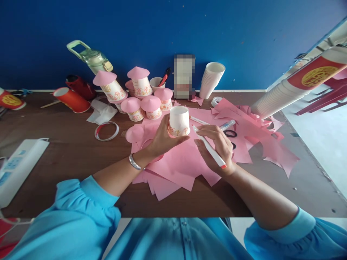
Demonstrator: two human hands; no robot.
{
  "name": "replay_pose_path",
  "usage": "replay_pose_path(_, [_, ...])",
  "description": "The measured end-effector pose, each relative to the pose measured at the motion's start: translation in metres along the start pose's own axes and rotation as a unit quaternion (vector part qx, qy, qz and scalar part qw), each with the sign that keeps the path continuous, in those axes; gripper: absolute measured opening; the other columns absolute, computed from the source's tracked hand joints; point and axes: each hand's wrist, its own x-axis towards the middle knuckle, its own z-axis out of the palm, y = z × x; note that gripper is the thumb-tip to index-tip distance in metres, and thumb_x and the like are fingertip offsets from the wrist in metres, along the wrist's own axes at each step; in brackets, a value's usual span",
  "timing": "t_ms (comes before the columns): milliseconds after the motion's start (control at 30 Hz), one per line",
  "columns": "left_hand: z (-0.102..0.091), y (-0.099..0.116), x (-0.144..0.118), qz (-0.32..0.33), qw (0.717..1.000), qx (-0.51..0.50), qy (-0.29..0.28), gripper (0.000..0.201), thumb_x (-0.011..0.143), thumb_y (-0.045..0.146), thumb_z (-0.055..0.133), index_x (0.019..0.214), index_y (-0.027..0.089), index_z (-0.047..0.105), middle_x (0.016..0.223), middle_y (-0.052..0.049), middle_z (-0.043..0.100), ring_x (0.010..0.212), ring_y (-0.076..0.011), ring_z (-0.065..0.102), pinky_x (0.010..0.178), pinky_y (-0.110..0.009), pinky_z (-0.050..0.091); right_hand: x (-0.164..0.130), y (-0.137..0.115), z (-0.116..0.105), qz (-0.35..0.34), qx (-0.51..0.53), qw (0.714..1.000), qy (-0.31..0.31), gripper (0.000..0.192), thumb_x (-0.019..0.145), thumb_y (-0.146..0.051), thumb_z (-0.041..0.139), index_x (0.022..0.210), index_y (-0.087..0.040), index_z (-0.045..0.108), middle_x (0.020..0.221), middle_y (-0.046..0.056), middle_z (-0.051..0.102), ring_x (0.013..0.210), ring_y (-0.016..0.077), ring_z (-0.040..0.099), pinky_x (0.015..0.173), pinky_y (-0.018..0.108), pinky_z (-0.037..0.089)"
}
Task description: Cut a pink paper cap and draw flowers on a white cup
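My left hand (162, 139) is wrapped round a white paper cup (179, 117), which has orange and red flowers drawn along its lower edge. In my right hand (217, 144) is a white marker (210, 148) with a red end, its tip pointing at the cup but a little apart from it. Beneath both hands lie overlapping sheets of pink paper (179, 169). Just beyond the left hand stand several decorated paper cups with pink cone roofs (151, 104). Black-handled scissors (231, 134) lie partly hidden beside the right hand.
A phone (184, 76) leans on the blue wall by a stack of white cups (213, 79). Tape (106, 131), a red cup (72, 100), a bottle (93, 59) and a power strip (23, 166) are at left. Pink scraps (279, 151) and a tall cup stack (295, 83) are at right.
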Motion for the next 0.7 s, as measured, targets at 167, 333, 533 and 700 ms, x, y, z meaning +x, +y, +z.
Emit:
replay_pose_path(167, [-0.001,-0.001,0.001,0.006,1.000,0.008,-0.006,0.081,0.074,0.055,0.093,0.137,0.024,0.054,0.136,-0.009,0.063,0.132,-0.0341,0.054,0.106,-0.047,0.049,-0.004,0.001,0.001,0.036,0.012,0.999,0.009,0.030,0.100,-0.016,0.066,0.129,-0.026,0.062,0.115,0.009,0.077,0.107,0.0255,0.078,0.089,0.043,0.065])
replay_pose_path(333, [-0.002,0.003,0.000,-0.032,0.995,-0.084,-0.048,0.071,0.077,0.047,0.092,0.133,0.024,0.056,0.128,-0.006,0.066,0.124,-0.0316,0.060,0.100,-0.045,0.052,-0.004,0.000,0.001,0.020,0.012,1.000,0.003,0.026,0.100,-0.017,0.066,0.125,-0.024,0.062,0.103,0.006,0.077,0.092,0.0220,0.077,0.078,0.037,0.064])
replay_pose_path(533, [-0.007,0.010,-0.002,-0.095,0.964,-0.209,-0.134,0.048,0.083,0.036,0.089,0.120,0.026,0.061,0.117,-0.004,0.070,0.113,-0.0259,0.065,0.096,-0.042,0.054,0.001,-0.003,-0.001,-0.015,0.005,1.000,0.002,0.024,0.097,-0.010,0.066,0.116,-0.025,0.064,0.092,0.003,0.075,0.077,0.0185,0.074,0.068,0.034,0.063])
replay_pose_path(700, [-0.010,0.014,-0.002,-0.092,0.960,-0.202,-0.169,0.053,0.081,0.043,0.089,0.123,0.026,0.063,0.120,-0.006,0.071,0.120,-0.0298,0.063,0.099,-0.044,0.053,0.004,-0.003,-0.002,-0.057,0.017,0.998,-0.016,0.026,0.095,-0.008,0.067,0.116,-0.024,0.064,0.088,0.003,0.074,0.074,0.0181,0.074,0.066,0.031,0.062])
